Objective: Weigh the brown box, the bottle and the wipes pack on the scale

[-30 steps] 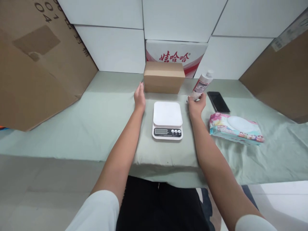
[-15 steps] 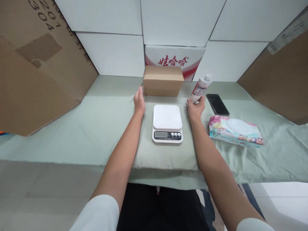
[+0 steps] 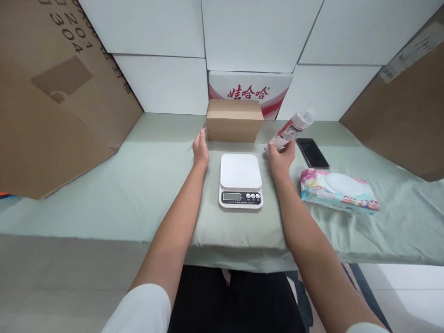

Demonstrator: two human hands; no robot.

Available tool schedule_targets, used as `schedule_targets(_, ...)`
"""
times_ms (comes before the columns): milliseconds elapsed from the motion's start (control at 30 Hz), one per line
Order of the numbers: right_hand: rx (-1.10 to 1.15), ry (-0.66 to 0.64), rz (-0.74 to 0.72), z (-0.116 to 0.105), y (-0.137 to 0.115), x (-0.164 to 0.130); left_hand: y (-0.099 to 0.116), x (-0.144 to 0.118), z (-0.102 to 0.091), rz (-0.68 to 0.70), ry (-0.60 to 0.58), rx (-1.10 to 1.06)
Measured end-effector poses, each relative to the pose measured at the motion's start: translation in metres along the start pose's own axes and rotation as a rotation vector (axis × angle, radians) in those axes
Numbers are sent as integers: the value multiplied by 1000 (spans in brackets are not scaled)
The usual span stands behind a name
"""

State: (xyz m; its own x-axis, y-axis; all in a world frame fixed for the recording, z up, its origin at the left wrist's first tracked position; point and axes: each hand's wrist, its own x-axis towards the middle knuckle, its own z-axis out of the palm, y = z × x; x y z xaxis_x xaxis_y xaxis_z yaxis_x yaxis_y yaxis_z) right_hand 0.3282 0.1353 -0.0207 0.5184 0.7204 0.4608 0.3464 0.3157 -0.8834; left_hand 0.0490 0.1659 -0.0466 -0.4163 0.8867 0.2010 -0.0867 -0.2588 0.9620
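Note:
My right hand (image 3: 282,155) is wrapped round the lower part of a white bottle (image 3: 290,129) with a red label. The bottle leans to the right, its cap end pointing up and away. Between my forearms lies a white digital kitchen scale (image 3: 241,171) with a bare platform and a blank-looking display. My left hand (image 3: 200,148) rests on edge to the left of the scale, fingers stretched out, nothing visible in it. Its fingertips are beside the front left corner of a brown cardboard box (image 3: 234,128); whether they touch it I cannot tell.
Right of my right hand lie a dark phone (image 3: 312,153) and a colourful pack of wipes (image 3: 340,190). A white and red carton (image 3: 249,85) stands behind the small box. Large cardboard boxes (image 3: 69,129) flank the green-clothed table (image 3: 149,162), and white panels (image 3: 163,85) close the back.
The bottle in my right hand has tilted further over to the right. My left hand has stayed beside the box. The whole view has shifted slightly.

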Motion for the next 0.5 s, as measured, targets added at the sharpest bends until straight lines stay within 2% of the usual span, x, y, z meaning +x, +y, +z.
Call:
schedule_targets(100, 128, -139, -116, -4, -17, -6, -1, 1, 0, 2, 0, 4)
schedule_targets(233, 270, -484, -194, -11, -44, -21, 0, 0, -1, 7, -3, 25)
schedule_targets(333, 252, -702, -191, -13, -59, -34, 2, -2, -1, 6, -9, 30)
schedule_targets(500, 186, -855, -197, -11, -67, -45, 5, -4, -1, 5, -11, 19)
